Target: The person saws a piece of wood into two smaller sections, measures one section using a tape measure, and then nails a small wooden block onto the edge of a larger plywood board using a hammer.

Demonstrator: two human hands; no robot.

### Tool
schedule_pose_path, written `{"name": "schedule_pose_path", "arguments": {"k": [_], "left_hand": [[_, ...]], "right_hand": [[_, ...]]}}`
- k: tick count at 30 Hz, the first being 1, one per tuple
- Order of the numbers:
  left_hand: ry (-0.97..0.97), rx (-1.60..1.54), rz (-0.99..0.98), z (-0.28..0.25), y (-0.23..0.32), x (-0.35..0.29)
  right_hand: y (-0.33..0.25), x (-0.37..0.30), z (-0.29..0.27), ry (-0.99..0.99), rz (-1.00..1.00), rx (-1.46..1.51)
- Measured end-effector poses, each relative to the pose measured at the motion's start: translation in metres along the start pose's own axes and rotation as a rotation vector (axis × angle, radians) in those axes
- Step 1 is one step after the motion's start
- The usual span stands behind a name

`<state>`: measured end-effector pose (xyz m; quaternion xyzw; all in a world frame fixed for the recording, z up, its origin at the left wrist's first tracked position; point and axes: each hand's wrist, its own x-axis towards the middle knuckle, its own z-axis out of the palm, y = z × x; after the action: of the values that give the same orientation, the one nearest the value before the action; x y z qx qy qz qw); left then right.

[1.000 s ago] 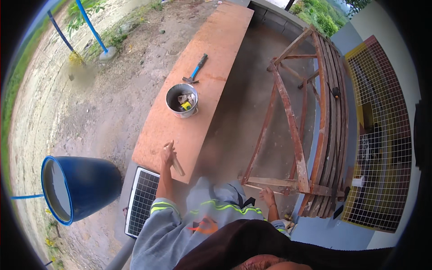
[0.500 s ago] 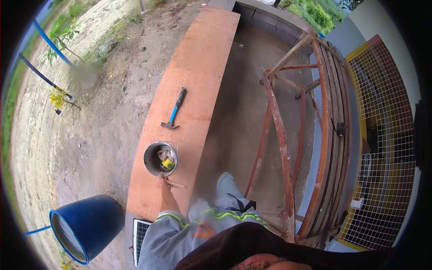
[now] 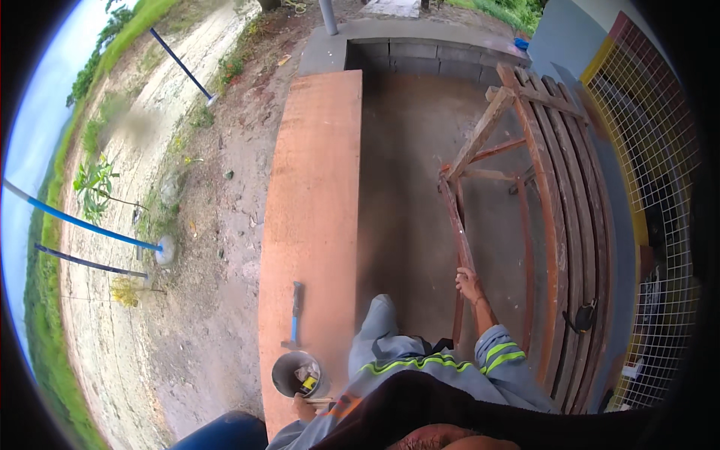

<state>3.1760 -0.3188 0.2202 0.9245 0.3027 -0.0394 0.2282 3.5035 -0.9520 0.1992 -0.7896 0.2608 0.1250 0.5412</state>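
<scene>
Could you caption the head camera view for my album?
Left hand by a bucket, near a blue-handled hammer on a tan board; right hand at a slatted wooden frame.

Board point(image 3: 315, 195) is lying left of wooden rack point(image 3: 552, 225). Bucket point(image 3: 286, 372) is standing on board, small items point(image 3: 308, 382) sitting inside; hammer point(image 3: 295, 315) is lying just beyond, also on board. Barrel point(image 3: 229, 435) is sitting left of board's near end. Small object point(image 3: 582, 318) is resting on rack; mesh grille point(image 3: 646, 142) is running right of rack, block wall point(image 3: 424, 58) beyond.

The bucket point(image 3: 284, 372) is grey, the sleeve point(image 3: 499, 354) lime-striped.
</scene>
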Motion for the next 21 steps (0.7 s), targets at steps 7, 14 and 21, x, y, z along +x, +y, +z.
{"name": "schedule_pose_path", "arguments": {"k": [7, 14, 21], "left_hand": [[-0.217, -0.748, -0.476, -0.043, 0.262, 0.100], [-0.264, -0.367, -0.202, 0.033, 0.374, 0.300], [-0.213, -0.882, -0.422, 0.108, 0.597, 0.500]], "right_hand": [[-0.029, 0.148, 0.008, -0.244, 0.289, 0.220], [-0.086, 0.273, 0.017, -0.228, 0.504, 0.247], [-0.263, 0.540, -0.008, -0.288, 0.036, -0.241]]}}
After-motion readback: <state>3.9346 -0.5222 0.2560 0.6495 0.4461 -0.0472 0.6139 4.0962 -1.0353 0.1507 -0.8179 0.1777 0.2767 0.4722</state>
